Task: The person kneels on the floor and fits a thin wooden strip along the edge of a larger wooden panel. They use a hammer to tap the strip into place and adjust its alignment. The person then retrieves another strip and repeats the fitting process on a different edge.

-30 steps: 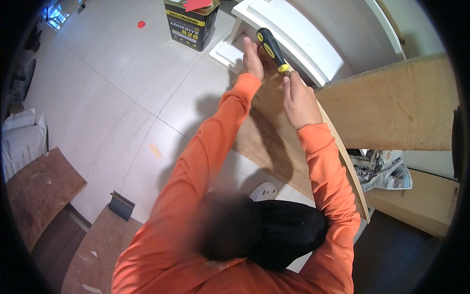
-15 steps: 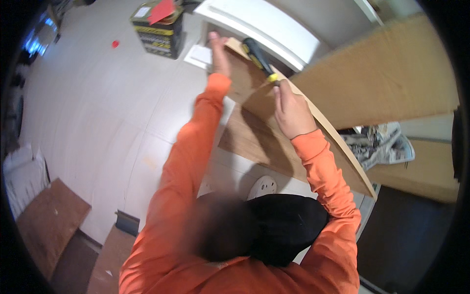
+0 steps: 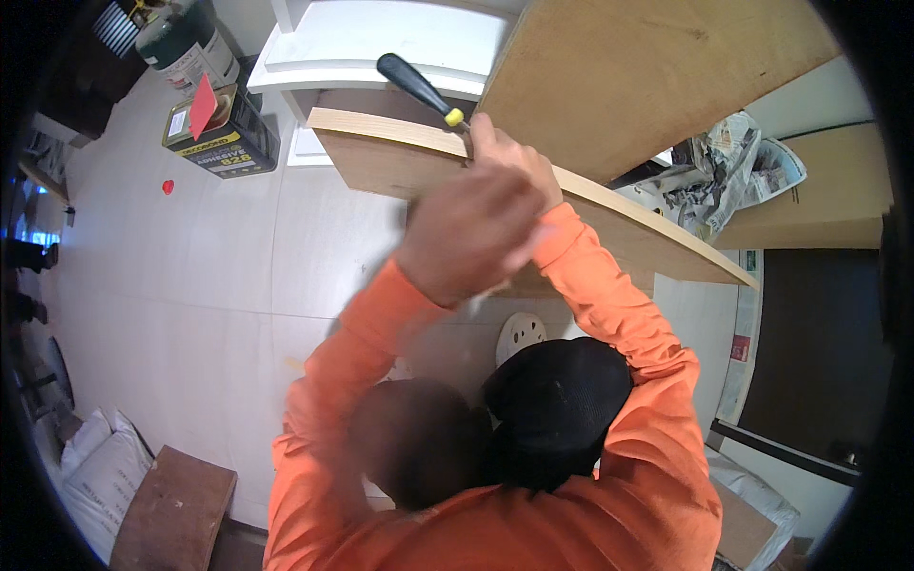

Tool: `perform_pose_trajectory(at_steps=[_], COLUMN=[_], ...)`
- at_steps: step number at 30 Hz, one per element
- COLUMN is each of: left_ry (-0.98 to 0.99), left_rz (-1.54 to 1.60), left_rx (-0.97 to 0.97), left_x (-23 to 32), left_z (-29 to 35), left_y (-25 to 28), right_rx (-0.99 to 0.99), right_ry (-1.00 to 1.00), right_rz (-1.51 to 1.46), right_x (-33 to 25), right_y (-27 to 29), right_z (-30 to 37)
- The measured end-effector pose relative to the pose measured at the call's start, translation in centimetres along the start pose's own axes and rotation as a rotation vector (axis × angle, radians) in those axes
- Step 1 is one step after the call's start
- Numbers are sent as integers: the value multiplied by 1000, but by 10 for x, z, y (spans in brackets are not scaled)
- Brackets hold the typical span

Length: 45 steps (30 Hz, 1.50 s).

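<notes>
A wooden board with a pale edge stands across the view in front of me. At its upper edge my right hand grips the metal shaft of a screwdriver, whose black handle with a yellow collar points up and to the left. My left hand, smeared by motion, is nearer to me, in front of the board and just below the right hand. Its fingers cannot be made out, and it hides part of the board and of the right hand.
A white shelf unit stands behind the board, with a large brown panel to its right. Crumpled newspaper lies beyond the board. On the left are a square tin, a gas cylinder and a brown plank.
My left hand has left the board's far left end and come back beside the right hand. The right hand keeps its grip on the screwdriver. The whole view has turned.
</notes>
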<state>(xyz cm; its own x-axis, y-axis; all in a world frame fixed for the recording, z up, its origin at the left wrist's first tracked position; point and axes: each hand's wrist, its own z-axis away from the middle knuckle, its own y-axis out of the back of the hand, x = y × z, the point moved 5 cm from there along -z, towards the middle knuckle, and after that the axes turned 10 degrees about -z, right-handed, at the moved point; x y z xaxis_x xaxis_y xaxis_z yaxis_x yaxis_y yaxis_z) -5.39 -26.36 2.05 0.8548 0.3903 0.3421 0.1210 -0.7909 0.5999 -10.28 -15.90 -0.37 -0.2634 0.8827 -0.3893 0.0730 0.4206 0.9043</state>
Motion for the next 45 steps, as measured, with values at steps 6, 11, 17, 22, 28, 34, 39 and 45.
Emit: perform_pose_trajectory(at_steps=[6, 11, 17, 22, 28, 34, 39, 45], left_ry=[-171, 165, 793, 1004, 1111, 988, 1103, 1181], left_rz=[-321, -289, -120, 398, 697, 812, 792, 780], left_rx=[-277, 49, 807, 663, 666, 640, 739, 763], left_x=[10, 2, -97, -197, -215, -220, -230, -234], left_z=[-50, -63, 46, 95, 101, 97, 103, 107], left_y=[-14, -6, 45, 11, -21, -30, -39, -42], right_rx=[116, 95, 55, 22, 95, -117, -162, -168], right_ry=[169, 277, 52, 85, 78, 135, 87, 74], right_rz=[8, 135, 124, 98, -42, -468, -241, -195], right_x=[1, 6, 4, -13, -38, -59, -68, -72], right_y=[0, -10, -8, 3, 16, -16, -35, -36], right_z=[4, 9, 2, -5, -6, -32, -41, -41])
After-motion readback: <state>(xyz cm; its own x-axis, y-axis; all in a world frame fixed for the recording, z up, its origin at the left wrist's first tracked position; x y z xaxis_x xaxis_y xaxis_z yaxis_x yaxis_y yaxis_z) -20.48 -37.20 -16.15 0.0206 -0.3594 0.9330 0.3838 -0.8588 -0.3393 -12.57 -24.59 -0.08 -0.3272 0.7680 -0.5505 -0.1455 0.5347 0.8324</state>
